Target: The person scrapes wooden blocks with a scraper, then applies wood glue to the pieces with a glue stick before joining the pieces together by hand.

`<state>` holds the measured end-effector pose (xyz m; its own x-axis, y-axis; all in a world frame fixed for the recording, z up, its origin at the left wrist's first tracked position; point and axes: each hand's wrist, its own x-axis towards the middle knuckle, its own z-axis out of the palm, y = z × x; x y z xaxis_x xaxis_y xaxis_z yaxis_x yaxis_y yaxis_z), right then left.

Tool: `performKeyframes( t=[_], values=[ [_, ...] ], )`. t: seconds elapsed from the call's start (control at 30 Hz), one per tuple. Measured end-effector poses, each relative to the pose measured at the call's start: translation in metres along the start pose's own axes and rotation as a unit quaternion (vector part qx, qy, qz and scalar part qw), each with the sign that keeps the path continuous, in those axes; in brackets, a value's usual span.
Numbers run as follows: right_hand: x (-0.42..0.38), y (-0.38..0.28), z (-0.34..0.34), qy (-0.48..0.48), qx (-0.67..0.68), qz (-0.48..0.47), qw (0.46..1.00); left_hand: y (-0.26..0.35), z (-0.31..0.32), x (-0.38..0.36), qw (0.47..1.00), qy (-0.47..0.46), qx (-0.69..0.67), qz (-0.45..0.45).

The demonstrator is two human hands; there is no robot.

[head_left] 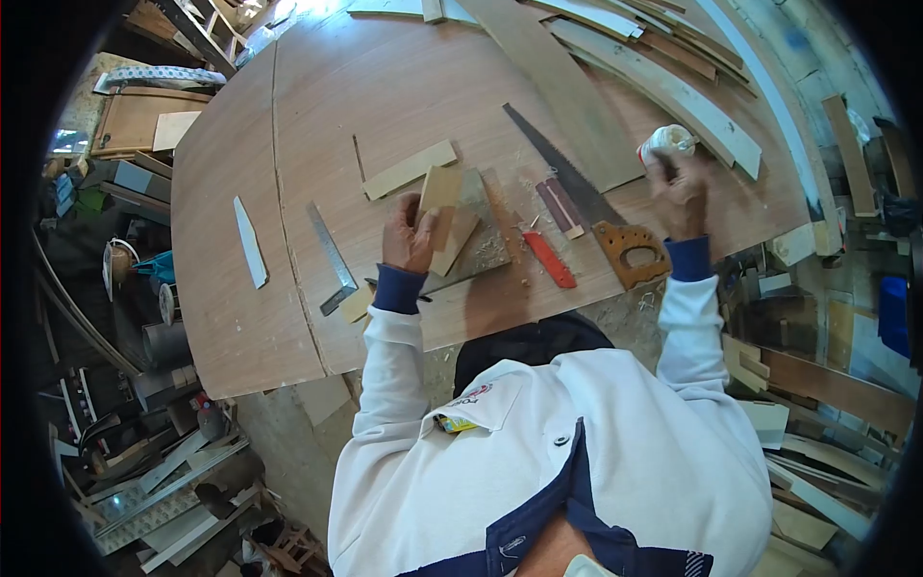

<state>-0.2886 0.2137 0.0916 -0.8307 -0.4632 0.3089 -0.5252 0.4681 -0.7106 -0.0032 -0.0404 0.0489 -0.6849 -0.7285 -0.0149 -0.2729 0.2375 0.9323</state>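
Spreading across the middle, one wide table (231, 163) of smooth reddish-brown sheet carries everything, a dark seam crossing its left side. Long boards (663, 91) heap along the far right edge; they overlap and run out of view, so their number cannot be told. One broad plank (558, 96) lies just beside them.

One saw (580, 195) has a dark tapering blade and an orange-brown wooden handle. Left of it lies one greyish slab (490, 240), dusted with shavings and partly covered. Two hands are in view. The left hand (409, 236) pinches one pale wood block (441, 192) between thumb and fingers over the slab; its underside is hidden. The right hand (679, 188), blurred, has its fingers bunched at one white container (668, 142) near the boards; whether they grip it, I cannot tell.

One metal square (332, 255) lies left of the left hand, and one flat pale strip (411, 170) just beyond the block. One pointed white strip (250, 240) sits farther left. Between slab and saw are one red knife (550, 260) and one dark reddish piece (561, 207), its material unclear. Smallest is one thin dark stick (360, 159), beside the pale strip.
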Motion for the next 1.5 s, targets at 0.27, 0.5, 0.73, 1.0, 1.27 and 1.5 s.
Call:
performKeyframes(
  t=[0.27,0.5,0.73,1.0,1.27,1.5],
  values=[
    [-0.092,-0.059,0.118,-0.171,0.258,0.084,0.947,-0.028,-0.018,-0.01,0.952,0.034,0.297,0.066],
    [-0.114,-0.074,0.182,-0.184,0.193,0.062,0.962,-0.041,-0.01,-0.006,0.949,0.071,0.291,0.102],
    [-0.131,-0.105,0.203,-0.155,0.006,-0.073,0.985,-0.052,-0.011,-0.009,0.945,0.072,0.301,0.11],
    [-0.145,-0.105,0.216,-0.139,-0.084,-0.104,0.981,-0.066,-0.01,0.0,0.936,0.072,0.312,0.146],
    [-0.141,-0.107,0.219,-0.173,-0.14,-0.119,0.968,-0.074,-0.001,0.008,0.93,0.073,0.323,0.161],
    [-0.133,-0.108,0.21,-0.221,-0.146,-0.113,0.958,-0.069,-0.004,0.009,0.914,0.061,0.349,0.196]
  ],
)
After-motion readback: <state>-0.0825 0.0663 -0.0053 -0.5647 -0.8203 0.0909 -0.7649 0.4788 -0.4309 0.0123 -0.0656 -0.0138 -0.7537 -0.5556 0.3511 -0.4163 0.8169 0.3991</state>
